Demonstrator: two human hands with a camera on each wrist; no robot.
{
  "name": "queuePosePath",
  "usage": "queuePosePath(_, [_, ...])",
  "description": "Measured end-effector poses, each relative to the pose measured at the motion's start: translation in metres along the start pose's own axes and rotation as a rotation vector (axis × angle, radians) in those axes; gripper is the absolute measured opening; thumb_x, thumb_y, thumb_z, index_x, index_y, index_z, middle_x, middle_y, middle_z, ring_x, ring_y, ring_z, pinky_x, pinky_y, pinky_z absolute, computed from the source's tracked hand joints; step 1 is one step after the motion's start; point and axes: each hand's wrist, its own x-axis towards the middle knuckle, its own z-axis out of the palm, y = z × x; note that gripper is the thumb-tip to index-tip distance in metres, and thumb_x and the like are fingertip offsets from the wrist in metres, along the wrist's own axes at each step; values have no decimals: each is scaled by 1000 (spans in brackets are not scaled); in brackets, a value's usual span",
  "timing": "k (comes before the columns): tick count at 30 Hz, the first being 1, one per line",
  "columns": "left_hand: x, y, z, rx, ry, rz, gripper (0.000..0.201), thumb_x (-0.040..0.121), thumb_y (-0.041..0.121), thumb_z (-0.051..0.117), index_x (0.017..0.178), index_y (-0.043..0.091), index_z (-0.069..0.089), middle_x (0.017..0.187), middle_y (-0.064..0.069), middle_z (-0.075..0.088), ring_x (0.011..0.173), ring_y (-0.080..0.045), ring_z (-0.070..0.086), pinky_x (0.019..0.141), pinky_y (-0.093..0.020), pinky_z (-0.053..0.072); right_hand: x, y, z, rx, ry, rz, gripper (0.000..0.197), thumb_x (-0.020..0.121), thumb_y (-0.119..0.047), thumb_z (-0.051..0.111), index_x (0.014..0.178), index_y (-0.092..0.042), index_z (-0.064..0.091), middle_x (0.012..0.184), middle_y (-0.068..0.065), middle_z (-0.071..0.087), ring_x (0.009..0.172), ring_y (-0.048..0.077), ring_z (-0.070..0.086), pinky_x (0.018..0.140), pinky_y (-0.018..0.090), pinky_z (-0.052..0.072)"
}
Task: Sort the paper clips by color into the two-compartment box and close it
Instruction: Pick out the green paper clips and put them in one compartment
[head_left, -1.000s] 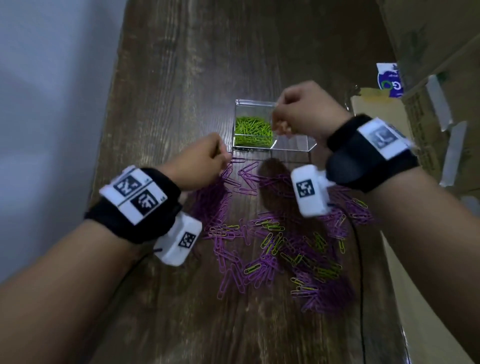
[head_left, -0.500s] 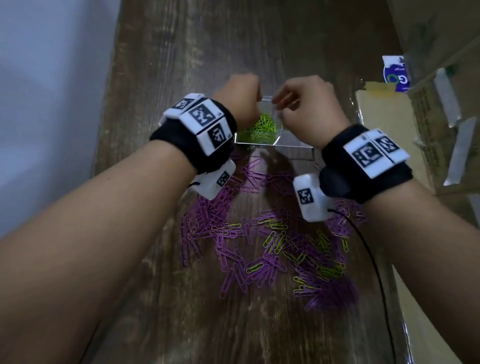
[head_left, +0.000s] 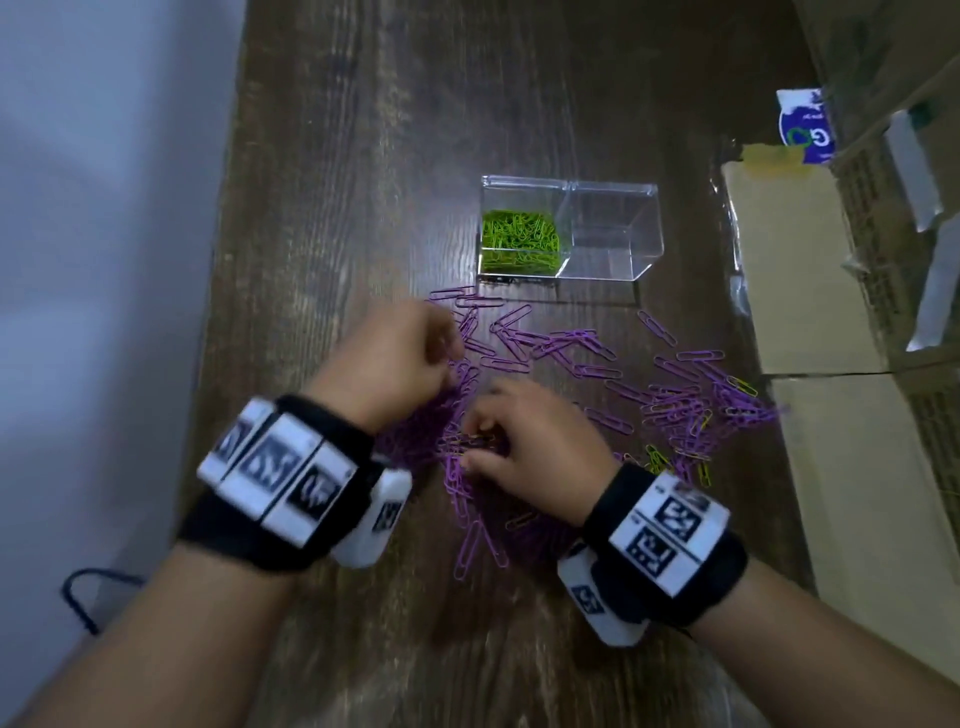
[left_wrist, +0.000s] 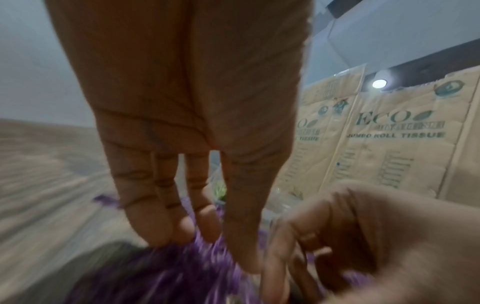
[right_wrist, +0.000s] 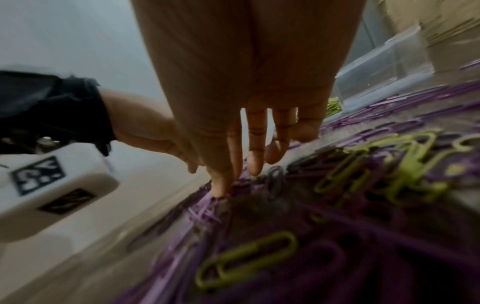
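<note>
A clear two-compartment box (head_left: 571, 183) stands open on the wooden table. Its left half holds green paper clips (head_left: 519, 240); its right half (head_left: 615, 244) looks empty. In front of it lies a wide scatter of purple clips (head_left: 550, 344) with a few green ones (head_left: 657, 460) mixed in. My left hand (head_left: 452, 353) hovers over the pile's left side, its fingers (left_wrist: 205, 222) hanging fairly straight and brushing purple clips. My right hand (head_left: 475, 441) is lower in the pile. Its thumb and forefinger (right_wrist: 221, 183) meet on a clip whose colour I cannot tell.
Cardboard cartons (head_left: 810, 270) line the table's right edge, printed with tissue labels (left_wrist: 389, 133). A blue-and-white packet (head_left: 805, 124) lies behind them. A pale wall (head_left: 104, 208) runs along the left edge, and a dark cable (head_left: 78, 597) hangs there.
Both hands have pulled back from above the box to the clip pile nearer me. The box now stands uncovered, and the left hand is still blurred with motion.
</note>
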Motion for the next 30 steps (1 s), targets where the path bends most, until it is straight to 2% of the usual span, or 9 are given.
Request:
queuePosePath(3, [-30, -20, 17, -8, -142, -5, 29, 63, 10, 81, 82, 28, 66, 83, 5, 64, 78, -13, 59, 71, -24, 46, -3, 0, 13, -86, 5, -1, 19, 79, -29, 70, 93, -20, 62, 101, -3, 55, 99, 22, 49, 77, 35, 41])
queuePosePath(7, [-31, -29, 33, 72, -101, 131, 30, 67, 19, 80, 91, 33, 70, 97, 6, 52, 95, -15, 50, 87, -34, 44, -18, 19, 11, -31, 47, 42, 12, 75, -11, 69, 81, -18, 61, 89, -2, 54, 90, 25, 53, 73, 38, 45])
queuePosePath(10, [-17, -31, 40, 15, 54, 146, 26, 74, 10, 73, 96, 23, 71, 100, 1, 51, 86, -14, 52, 81, -33, 47, -33, 36, 4, -26, 38, 42, 16, 71, -2, 67, 75, -16, 63, 86, -2, 56, 88, 26, 55, 74, 38, 46])
queuePosePath(13, [-12, -27, 41, -126, 159, 163, 30, 80, -2, 63, 102, 17, 70, 101, -1, 54, 70, -4, 47, 71, -17, 42, -43, 48, -5, -28, 2, 39, 26, 70, 3, 57, 74, -19, 68, 87, -4, 58, 89, 21, 57, 78, 38, 48])
queuePosePath(15, [-17, -26, 37, -155, 218, 154, 30, 82, -6, 58, 102, 14, 69, 101, -2, 56, 69, -1, 49, 70, -5, 40, -42, 47, -10, -13, 22, 42, 27, 70, 0, 52, 74, -20, 69, 86, -4, 60, 87, 21, 57, 78, 41, 50])
queuePosePath(18, [-31, -33, 31, -89, 303, 63, 15, 83, 3, 63, 93, 13, 69, 95, -3, 59, 78, -12, 54, 76, -20, 43, -33, 34, -13, -18, 121, 55, 15, 74, -12, 56, 77, -20, 68, 82, -3, 59, 84, 24, 58, 76, 41, 49])
queuePosePath(20, [-42, -42, 31, -48, 319, -21, 9, 81, 7, 65, 88, 13, 67, 89, -3, 60, 78, -15, 54, 73, -24, 40, -24, 19, -7, -55, 158, 84, 7, 80, -22, 60, 80, -20, 67, 81, -4, 55, 85, 25, 57, 76, 40, 47])
queuePosePath(25, [-63, -54, 41, -68, 307, -190, 11, 77, 14, 73, 80, 15, 63, 78, 1, 62, 70, -16, 57, 68, -27, 45, -4, -8, 12, -112, 95, 241, 32, 78, -49, 69, 92, -21, 63, 97, -2, 53, 97, 19, 52, 84, 36, 42])
queuePosePath(30, [-71, -50, 52, -42, 325, -293, 22, 68, 25, 81, 70, 15, 62, 73, 0, 60, 66, -15, 56, 62, -27, 43, 2, -13, 18, -93, 61, 303, 21, 81, -39, 69, 86, -20, 61, 100, 0, 49, 104, 22, 51, 85, 35, 41])
